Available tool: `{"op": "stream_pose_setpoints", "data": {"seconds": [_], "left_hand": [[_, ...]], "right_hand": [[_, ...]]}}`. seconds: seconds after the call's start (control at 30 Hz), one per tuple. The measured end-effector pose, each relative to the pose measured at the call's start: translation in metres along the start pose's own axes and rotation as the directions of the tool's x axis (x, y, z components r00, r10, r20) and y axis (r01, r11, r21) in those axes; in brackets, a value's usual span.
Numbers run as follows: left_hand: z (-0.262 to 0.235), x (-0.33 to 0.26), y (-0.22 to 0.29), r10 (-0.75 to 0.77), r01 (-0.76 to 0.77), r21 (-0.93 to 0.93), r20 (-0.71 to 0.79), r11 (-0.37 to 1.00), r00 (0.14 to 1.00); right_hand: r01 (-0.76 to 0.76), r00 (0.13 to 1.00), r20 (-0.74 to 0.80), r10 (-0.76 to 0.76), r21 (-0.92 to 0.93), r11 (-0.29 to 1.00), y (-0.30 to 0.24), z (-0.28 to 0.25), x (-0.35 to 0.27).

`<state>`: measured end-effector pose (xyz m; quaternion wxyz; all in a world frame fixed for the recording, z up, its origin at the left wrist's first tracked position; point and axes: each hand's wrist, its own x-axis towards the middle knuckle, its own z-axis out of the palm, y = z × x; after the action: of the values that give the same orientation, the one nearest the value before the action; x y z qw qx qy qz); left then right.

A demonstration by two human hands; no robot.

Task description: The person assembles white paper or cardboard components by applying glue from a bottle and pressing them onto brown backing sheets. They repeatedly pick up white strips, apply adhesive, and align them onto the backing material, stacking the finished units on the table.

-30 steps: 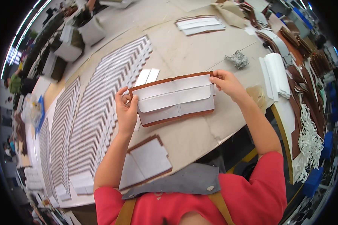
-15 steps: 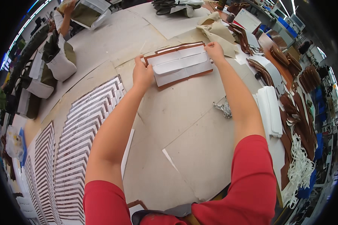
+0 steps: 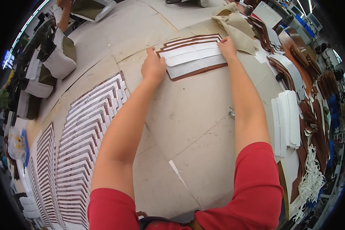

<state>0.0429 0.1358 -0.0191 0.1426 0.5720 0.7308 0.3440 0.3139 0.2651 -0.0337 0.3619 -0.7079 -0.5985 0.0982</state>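
Two hands out at full reach on the far side of the counter (image 3: 203,126), only a head view here. Left hand (image 3: 153,67) lies palm down on the left end of the brown leather panel (image 3: 191,59), fingers pressed together and flat, touching its left edge. Right hand (image 3: 227,46) sits at the panel's right end, fingertips curled down on the top right corner; whether it pinches the edge or only presses, cannot tell. The panel carries white liner strips (image 3: 193,57) and lies on top of more brown-edged panels whose rims show just behind it, toward the far edge. Beige cloth (image 3: 237,27) touches the stack's right side. Along the counter's left edge, long fanned rows of the same pieces (image 3: 88,134). Near the right edge, a stack of white strips (image 3: 285,119) and dark leather parts (image 3: 318,126).

Judgement: the panel is being laid onto the stack. To do it well, square both ends with the rims below, keep palms flat so the strips don't shift, and keep the cloth clear.
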Motion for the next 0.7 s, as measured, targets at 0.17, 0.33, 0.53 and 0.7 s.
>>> {"op": "stream_pose_setpoints", "data": {"seconds": [0.17,0.33,0.53,0.7], "left_hand": [[-0.002,0.0,0.001,-0.013,0.013,0.008,0.012,1.0,1.0],[-0.001,-0.004,0.007,-0.01,0.009,0.033,0.035,0.999,0.999],[0.0,-0.004,0.004,0.023,-0.026,0.064,0.041,0.998,0.999],[-0.015,-0.009,0.007,0.007,-0.007,-0.004,-0.021,1.0,1.0]], "right_hand": [[0.05,0.997,0.066,-0.049,-0.016,0.999,-0.003,-0.002,-0.006],[0.261,0.957,-0.057,-0.284,-0.255,0.931,0.007,0.009,-0.013],[0.276,0.961,0.114,-0.251,-0.387,0.88,-0.007,-0.009,-0.032],[0.218,0.973,0.158,-0.17,-0.371,0.903,-0.024,-0.032,-0.039]]}}
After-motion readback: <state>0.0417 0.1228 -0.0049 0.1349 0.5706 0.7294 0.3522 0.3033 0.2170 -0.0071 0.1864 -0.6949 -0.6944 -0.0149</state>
